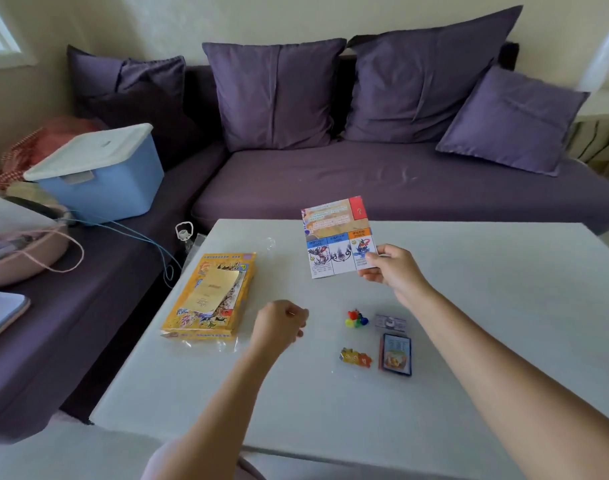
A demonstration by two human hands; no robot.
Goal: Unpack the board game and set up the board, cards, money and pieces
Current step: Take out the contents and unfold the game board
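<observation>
My right hand (389, 268) pinches the lower right corner of the folded game board (336, 237) and holds it upright above the white table (486, 306). My left hand (280, 323) hovers over the table with its fingers curled and nothing visible in it. The yellow game box (209, 299) lies at the table's left with a beige sheet (214, 287) on top. Coloured pawns (356, 318), a small bag of yellow and orange pieces (355, 358), a deck of cards (396, 354) and a stack of paper money (390, 322) lie near the middle.
A purple corner sofa (382, 174) with several cushions wraps the table's far and left sides. On its left part stand a blue bin with a white lid (102, 171), a pink bag (22, 251) and a blue cord (140, 237). Clear plastic wrap (223, 344) lies under the box.
</observation>
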